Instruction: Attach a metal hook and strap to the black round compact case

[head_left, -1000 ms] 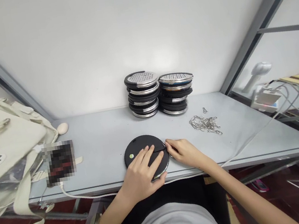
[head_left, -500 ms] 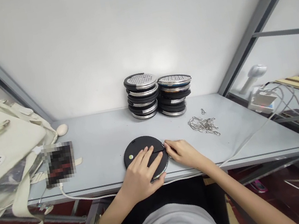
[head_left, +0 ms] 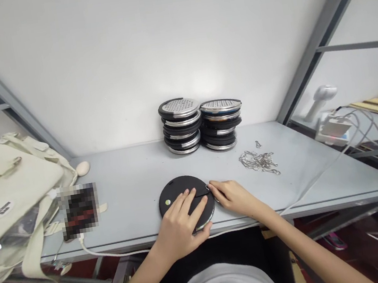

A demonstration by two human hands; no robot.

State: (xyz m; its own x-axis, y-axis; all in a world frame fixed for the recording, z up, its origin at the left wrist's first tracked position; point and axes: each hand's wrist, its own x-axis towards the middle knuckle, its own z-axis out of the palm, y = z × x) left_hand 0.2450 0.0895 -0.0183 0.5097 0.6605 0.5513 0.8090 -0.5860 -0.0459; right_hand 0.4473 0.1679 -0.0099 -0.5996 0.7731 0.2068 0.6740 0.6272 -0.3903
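A flat black round case (head_left: 175, 189) with a small pale dot lies near the table's front edge. Across its top rests my left hand (head_left: 183, 226), fingers spread, with the thumb by the near rim. At the right rim, my right hand (head_left: 233, 196) is closed in a pinch on a small metal clip (head_left: 208, 187), mostly hidden by the fingertips. A loose pile of similar silver clips (head_left: 258, 161) sits to the right, and one single clip (head_left: 258, 144) lies just behind it.
Two stacks of round metal-and-black discs, a left stack (head_left: 182, 128) and a right stack (head_left: 222, 126), stand by the wall. On the left are a cream bag (head_left: 19, 178), a blurred phone (head_left: 80, 211) and an egg-shaped object (head_left: 83, 168). A white cable (head_left: 311, 187) crosses the right side.
The view has tilted slightly, so everything sits a little lower in the picture. Both hands keep the same hold on the case and the clip.
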